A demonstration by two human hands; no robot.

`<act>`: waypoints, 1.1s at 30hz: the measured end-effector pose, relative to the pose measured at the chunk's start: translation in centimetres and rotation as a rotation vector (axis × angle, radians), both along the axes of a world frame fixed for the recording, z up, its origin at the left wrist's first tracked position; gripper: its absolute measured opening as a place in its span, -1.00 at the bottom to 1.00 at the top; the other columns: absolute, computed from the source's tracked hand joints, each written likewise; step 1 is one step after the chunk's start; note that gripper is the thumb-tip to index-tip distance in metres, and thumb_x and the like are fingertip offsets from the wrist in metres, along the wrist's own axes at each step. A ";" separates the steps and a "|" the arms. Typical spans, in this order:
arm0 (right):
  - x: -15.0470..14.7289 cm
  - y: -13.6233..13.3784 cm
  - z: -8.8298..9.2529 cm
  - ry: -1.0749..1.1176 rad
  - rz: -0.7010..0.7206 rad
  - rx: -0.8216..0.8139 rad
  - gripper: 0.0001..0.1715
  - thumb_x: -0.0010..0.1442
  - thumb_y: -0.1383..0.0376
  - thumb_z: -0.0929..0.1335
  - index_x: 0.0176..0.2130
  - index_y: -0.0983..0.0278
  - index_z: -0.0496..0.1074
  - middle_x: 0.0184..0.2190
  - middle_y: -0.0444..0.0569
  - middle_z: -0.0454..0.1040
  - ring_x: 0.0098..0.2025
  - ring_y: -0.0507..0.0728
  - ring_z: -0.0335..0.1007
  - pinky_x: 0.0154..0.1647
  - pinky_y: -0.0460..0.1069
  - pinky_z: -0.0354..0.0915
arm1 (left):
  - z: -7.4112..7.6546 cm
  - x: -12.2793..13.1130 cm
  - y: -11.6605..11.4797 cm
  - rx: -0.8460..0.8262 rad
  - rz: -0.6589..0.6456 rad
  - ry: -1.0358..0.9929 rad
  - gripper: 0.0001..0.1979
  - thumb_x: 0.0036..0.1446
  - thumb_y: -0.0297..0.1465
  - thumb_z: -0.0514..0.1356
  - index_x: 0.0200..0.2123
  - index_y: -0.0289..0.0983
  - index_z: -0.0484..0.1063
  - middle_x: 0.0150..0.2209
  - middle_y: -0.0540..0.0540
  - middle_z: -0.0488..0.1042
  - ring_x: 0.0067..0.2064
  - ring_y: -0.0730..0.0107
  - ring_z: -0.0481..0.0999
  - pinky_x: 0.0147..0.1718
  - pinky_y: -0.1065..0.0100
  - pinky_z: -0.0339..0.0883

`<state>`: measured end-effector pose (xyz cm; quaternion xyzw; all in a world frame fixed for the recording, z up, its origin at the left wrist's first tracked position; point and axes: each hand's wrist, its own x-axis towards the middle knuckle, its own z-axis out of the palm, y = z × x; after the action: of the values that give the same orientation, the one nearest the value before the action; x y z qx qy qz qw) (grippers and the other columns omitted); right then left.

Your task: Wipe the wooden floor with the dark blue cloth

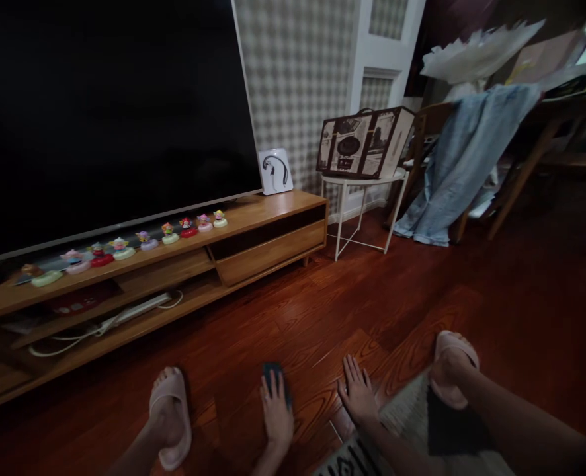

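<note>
My left hand (277,413) lies palm down with its fingers stretched out over a dark blue-green rectangular object (272,368) on the wooden floor. Most of that object is hidden under the hand, and its kind is unclear. To the right, my right hand (358,395) rests flat on the floorboards (303,324), fingers extended, with no object visible under it. The forearm behind it passes over the edge of a patterned rug (407,410).
Feet in pink slippers (174,396) flank the hands. Ahead stands a low wooden TV cabinet (268,258) with several small figurines (144,239), a large screen (109,112) and a white box (276,170). A suitcase-like box (352,144) sits on a white side table (341,218); jeans (464,152) hang behind.
</note>
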<state>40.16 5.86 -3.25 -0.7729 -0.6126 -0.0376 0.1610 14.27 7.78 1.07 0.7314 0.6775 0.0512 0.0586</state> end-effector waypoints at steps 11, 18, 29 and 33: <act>-0.1 -0.1 1.0 -0.002 -0.007 -0.062 -0.23 0.32 0.12 0.11 0.39 0.39 0.18 0.43 0.06 0.09 0.47 0.22 -0.07 0.45 0.22 -0.12 | 2.4 2.1 0.6 -0.163 -0.365 -0.100 -0.27 0.22 -0.40 0.03 0.43 -0.03 -0.06 0.49 0.09 -0.12 0.50 0.15 -0.19 0.47 -0.13 -0.23; -0.2 0.0 0.6 0.017 -0.009 -0.041 -0.24 0.32 0.13 0.11 0.39 0.38 0.18 0.43 0.05 0.11 0.48 0.21 -0.10 0.45 0.21 -0.12 | 3.9 -12.7 7.3 -0.036 0.311 0.180 -0.43 0.33 -0.40 -0.10 0.39 -0.16 0.12 0.45 -0.13 0.05 0.44 0.02 0.10 0.39 -0.10 0.02; -0.1 -0.1 0.5 0.000 -0.002 -0.014 -0.24 0.31 0.13 0.12 0.38 0.36 0.19 0.43 0.06 0.11 0.48 0.23 -0.10 0.47 0.23 -0.19 | 1.0 4.0 -1.7 -0.198 -0.243 -0.156 -0.23 0.18 -0.44 0.05 0.44 -0.12 -0.07 0.50 0.01 -0.19 0.50 0.05 -0.32 0.46 -0.08 -0.20; -0.2 -0.2 1.1 0.001 -0.001 -0.056 -0.23 0.31 0.13 0.11 0.39 0.38 0.18 0.43 0.06 0.09 0.47 0.22 -0.08 0.46 0.23 -0.15 | 1.2 6.7 -4.5 -0.377 -0.533 -0.319 -0.16 0.17 -0.38 0.08 0.45 0.01 -0.21 0.51 0.14 -0.35 0.50 0.13 -0.40 0.47 -0.11 -0.29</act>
<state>39.99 5.63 -2.12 -0.7776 -0.6128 -0.0201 0.1394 20.97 3.27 2.24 0.8414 0.4431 0.0215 0.3087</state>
